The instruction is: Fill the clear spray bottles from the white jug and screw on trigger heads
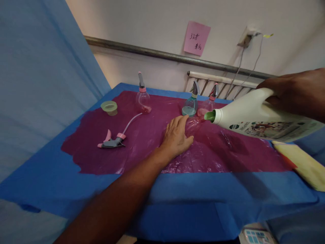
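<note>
My left hand [177, 137] is closed round a clear pinkish spray bottle [194, 124] without its top, low over the table. The bottle leans to the right, its neck against the spout of a cream detergent jug [241, 117]. My right hand [297, 91] grips the jug's handle and holds it tipped on its side, its green-lined mouth pointing left. Whether liquid is flowing cannot be made out. A grey and pink spray trigger head [111, 141] with its thin tube lies left of my left hand.
Behind my hands stand spray bottles with their tops on: one pink [143, 100], one teal [190, 105], another pink [207, 105]. A greenish lid [109, 107] sits at the left. A yellow packet [302, 162] lies at the right edge. Purple plastic sheet [142, 149] covers the blue tabletop.
</note>
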`<state>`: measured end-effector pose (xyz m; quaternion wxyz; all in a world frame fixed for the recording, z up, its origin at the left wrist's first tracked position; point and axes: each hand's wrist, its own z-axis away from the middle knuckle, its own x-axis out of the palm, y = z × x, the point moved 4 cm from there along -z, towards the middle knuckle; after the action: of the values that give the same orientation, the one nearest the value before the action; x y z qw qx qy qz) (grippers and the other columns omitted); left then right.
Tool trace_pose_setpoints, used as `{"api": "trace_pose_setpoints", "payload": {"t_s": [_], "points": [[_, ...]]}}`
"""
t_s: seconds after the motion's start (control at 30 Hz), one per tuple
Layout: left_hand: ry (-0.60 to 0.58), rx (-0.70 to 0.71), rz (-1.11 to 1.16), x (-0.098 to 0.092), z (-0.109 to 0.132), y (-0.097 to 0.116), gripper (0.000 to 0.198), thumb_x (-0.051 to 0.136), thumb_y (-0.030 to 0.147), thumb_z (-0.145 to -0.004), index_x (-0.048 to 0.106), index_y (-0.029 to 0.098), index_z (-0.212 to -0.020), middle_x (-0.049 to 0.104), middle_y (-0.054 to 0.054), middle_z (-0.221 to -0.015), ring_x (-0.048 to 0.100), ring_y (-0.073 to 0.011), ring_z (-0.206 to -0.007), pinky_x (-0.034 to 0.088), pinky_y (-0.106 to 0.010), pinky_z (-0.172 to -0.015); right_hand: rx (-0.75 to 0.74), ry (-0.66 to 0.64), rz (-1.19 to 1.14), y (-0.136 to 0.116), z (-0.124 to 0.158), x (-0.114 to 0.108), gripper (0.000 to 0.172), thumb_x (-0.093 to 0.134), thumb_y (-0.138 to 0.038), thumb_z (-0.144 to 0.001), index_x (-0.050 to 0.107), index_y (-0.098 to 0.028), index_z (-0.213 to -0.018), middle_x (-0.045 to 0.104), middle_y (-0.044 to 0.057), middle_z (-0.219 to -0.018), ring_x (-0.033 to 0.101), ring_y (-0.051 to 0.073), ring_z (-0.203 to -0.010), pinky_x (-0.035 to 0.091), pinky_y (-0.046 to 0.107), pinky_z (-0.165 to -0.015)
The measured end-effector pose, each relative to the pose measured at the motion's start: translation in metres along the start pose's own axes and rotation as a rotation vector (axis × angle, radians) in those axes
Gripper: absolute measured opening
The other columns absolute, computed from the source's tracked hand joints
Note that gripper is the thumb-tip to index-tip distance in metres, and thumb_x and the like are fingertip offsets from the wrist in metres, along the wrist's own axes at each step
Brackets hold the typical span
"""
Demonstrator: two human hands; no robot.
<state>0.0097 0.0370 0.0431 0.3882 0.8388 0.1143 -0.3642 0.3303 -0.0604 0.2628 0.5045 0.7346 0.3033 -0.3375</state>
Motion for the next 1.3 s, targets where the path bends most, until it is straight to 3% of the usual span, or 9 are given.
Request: {"api": "trace_pose_setpoints", "payload": {"t_s": [0.5,0.8,1.0,1.3], "points": [[0.001,-0.006,0.003,0.000,0.000,0.000,0.088,0.083,0.022,-0.091,0.050,0.025,-0.173,0.062,-0.015,-0.173,0.059,-0.0389,-0.162,0.047,-0.058,-0.138,0.005,-0.041,0.036,-0.003,-0.001,-0.004,0.053,0.054,-0.060,-0.093,0.080,-0.040,-0.135,0.087,0.008,-0.114,0.071,0.033,-0.082,0.039,0.040,-0.066],[-0.007,0.005,-0.014,0.000,0.000,0.000,0.089,0.082,0.023,-0.092,0.050,0.018,-0.174,0.062,-0.018,-0.173,0.059,-0.0379,-0.161,0.047,-0.055,-0.138,-0.024,-0.032,0.023,-0.003,0.000,-0.006,0.050,0.051,-0.058,-0.097,0.079,-0.041,-0.135,0.088,0.009,-0.118,0.073,0.036,-0.086,0.038,0.041,-0.067],[-0.006,-0.001,-0.010,0.001,-0.001,0.000,0.089,0.082,0.023,-0.091,0.050,0.024,-0.174,0.062,-0.015,-0.174,0.059,-0.0379,-0.161,0.047,-0.056,-0.138,-0.039,-0.071,0.069,-0.005,0.000,-0.011,0.052,0.047,-0.058,-0.098,0.076,-0.039,-0.137,0.088,0.010,-0.122,0.076,0.038,-0.093,0.041,0.042,-0.069],[-0.010,0.005,-0.008,0.002,0.000,-0.001,0.088,0.080,0.025,-0.093,0.048,0.023,-0.175,0.061,-0.016,-0.173,0.058,-0.0390,-0.161,0.048,-0.058,-0.137,0.001,-0.122,0.068,-0.004,-0.003,-0.011,0.054,0.047,-0.062,-0.100,0.075,-0.041,-0.141,0.087,0.009,-0.124,0.075,0.037,-0.091,0.041,0.042,-0.068]]}}
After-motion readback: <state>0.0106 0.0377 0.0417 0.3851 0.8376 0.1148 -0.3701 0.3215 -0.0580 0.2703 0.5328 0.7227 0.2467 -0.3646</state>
